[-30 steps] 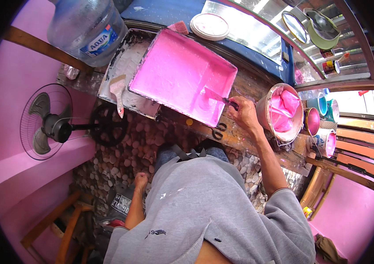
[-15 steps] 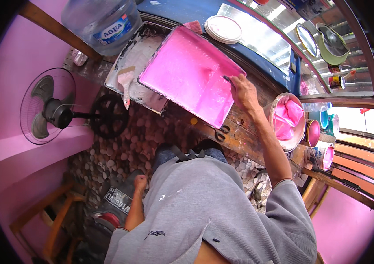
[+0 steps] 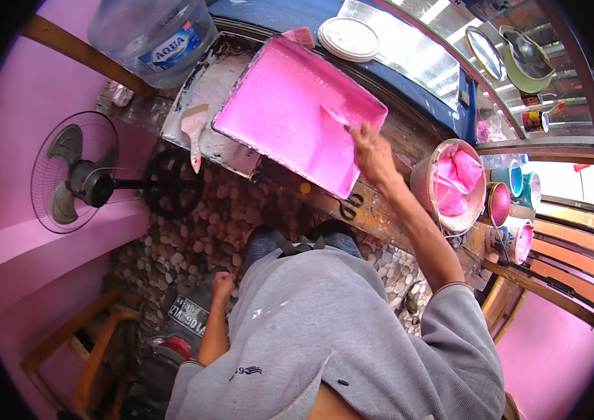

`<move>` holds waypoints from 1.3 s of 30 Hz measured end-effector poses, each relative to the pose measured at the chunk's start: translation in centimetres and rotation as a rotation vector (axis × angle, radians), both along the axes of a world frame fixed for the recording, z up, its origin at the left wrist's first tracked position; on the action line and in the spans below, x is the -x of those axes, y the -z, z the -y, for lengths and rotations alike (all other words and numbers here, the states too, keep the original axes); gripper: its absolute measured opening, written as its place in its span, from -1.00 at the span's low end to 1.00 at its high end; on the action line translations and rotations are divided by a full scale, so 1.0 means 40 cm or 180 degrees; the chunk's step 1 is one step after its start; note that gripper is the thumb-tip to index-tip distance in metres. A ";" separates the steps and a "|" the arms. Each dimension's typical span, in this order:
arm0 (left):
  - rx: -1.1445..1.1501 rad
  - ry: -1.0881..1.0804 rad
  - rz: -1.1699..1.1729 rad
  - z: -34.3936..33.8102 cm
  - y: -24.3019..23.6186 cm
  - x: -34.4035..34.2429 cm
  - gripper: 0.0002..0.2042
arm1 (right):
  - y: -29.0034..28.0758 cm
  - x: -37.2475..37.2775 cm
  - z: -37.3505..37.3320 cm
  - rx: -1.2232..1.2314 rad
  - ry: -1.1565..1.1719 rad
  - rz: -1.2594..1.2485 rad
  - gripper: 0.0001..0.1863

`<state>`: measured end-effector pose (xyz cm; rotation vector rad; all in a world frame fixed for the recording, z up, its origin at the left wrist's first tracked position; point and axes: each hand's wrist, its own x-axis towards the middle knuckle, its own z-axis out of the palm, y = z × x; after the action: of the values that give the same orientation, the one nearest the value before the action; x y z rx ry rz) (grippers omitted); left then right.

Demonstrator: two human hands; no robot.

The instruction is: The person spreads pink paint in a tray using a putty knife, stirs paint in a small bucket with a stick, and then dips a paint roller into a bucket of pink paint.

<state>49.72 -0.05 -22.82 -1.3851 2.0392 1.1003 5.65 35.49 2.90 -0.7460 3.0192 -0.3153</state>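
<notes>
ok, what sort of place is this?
Probably a makeshift painting workspace: there's a pink paint tray, a paintbrush and a pink-smeared bucket.

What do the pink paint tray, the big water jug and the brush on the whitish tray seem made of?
Paint tray: perhaps plastic; wet-looking pink paint hides its surface. Water jug: likely clear, glossy plastic, being see-through with bright highlights. Brush: pale, fibrous bristles, natural or synthetic unclear; the smeared handle could be wood or plastic.

Above the pink tray point(image 3: 276, 155), the left half is open; a bucket point(image 3: 422, 183) obstructs the right, a bottle point(image 3: 150, 24) apparently the upper left.
</notes>
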 end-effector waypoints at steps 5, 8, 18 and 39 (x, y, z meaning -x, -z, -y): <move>0.0191 0.0093 -0.0308 0.018 0.031 -0.024 -0.83 | -0.073 -0.105 0.018 0.0168 -0.0329 -0.0006 -0.81; 0.0109 0.0255 -0.0274 0.037 0.078 -0.055 -0.81 | -0.093 -0.055 0.016 0.0204 0.0053 -0.0146 -0.81; -0.0030 0.0201 0.0215 0.033 0.005 0.011 -0.63 | -0.057 -0.166 0.050 0.0226 -0.0546 0.0199 -0.79; 0.0217 0.0538 0.0139 0.017 -0.076 0.023 -0.67 | 0.043 -0.217 -0.010 0.1017 0.0544 0.0218 -0.86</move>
<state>48.79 -0.74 -19.78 -1.2313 2.1358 0.9291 14.34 35.90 1.17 -0.4743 3.0065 -0.8242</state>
